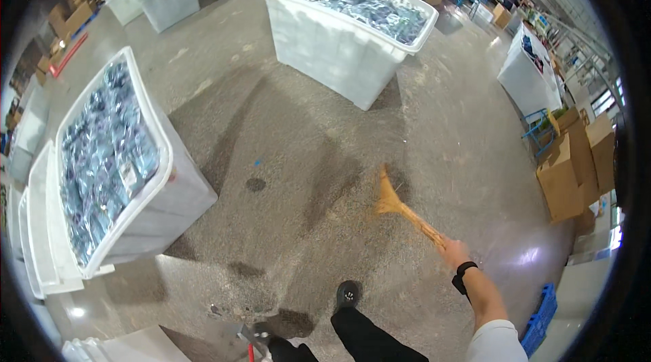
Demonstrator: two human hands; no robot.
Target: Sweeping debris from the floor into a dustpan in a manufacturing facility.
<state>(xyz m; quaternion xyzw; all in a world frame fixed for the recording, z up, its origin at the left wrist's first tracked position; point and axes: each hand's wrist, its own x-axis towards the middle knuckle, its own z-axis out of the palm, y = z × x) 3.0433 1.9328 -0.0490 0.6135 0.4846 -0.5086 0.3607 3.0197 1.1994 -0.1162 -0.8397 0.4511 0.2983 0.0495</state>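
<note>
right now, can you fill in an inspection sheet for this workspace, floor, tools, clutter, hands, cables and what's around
surface: grey floor, speckled, with stains and shadows; a dark round spot lies between the bins
job's things: straw-coloured broom, head low over the floor; contact with it is hard to tell
clutter: small blue scrap near the dark spot; red stick at the lower edge, partly cut off
hands: right hand has its grip on the broom's handle; left hand not in view
cables: nothing seen
surroundings: left bin and front bin, both white and full of shiny plastic-looking packs; cardboard boxes at right
</note>
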